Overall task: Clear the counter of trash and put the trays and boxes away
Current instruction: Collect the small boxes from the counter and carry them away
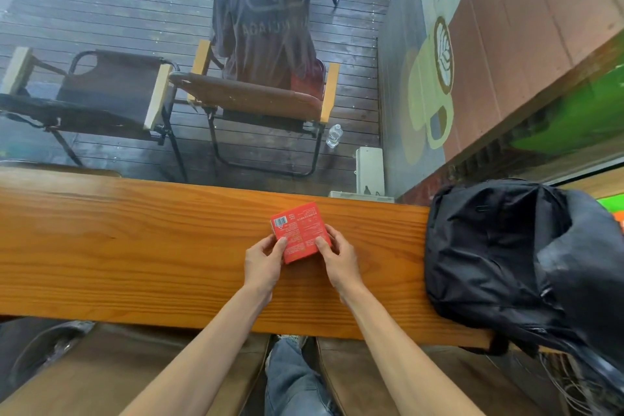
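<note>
A small red box [299,230] with white print and a barcode lies on the wooden counter [135,246], right of its middle. My left hand [265,262] grips the box's near left corner, thumb on top. My right hand [337,258] grips its near right side, thumb on the printed face. Both hands hold the box from the near end; its far end points toward the window.
A black backpack [513,263] fills the counter's right end. Beyond the glass, a person in a grey shirt [266,13] sits on a folding chair [260,101], beside another chair [101,91]. Brown stools [111,371] stand under the counter.
</note>
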